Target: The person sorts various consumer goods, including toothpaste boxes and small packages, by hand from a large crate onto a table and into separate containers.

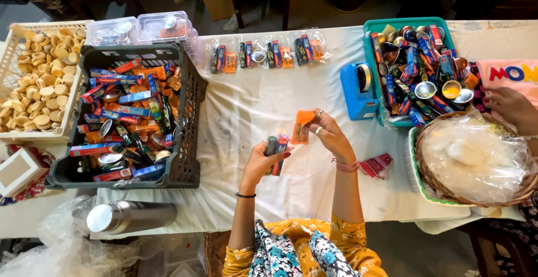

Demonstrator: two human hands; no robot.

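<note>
My left hand (261, 162) grips a small bundle (276, 152): a dark tube and a red-and-blue boxed tube held together upright. My right hand (328, 134), with rings and a red thread bracelet, pinches an orange sachet (302, 127) just to the right of the bundle. Both hands hover over the white tablecloth (252, 103) near its front middle. A row of filled clear packets (268, 54) lies along the far edge.
A dark crate (188, 159) of boxed tubes and small metal bowls stands left, a white basket of round discs (33, 92) beyond it. A blue tape dispenser (358, 92), teal tray (372, 36) and wicker basket of clear bags (471, 159) are right; another person's hand (511, 106) rests there. A steel flask (129, 216) lies front left.
</note>
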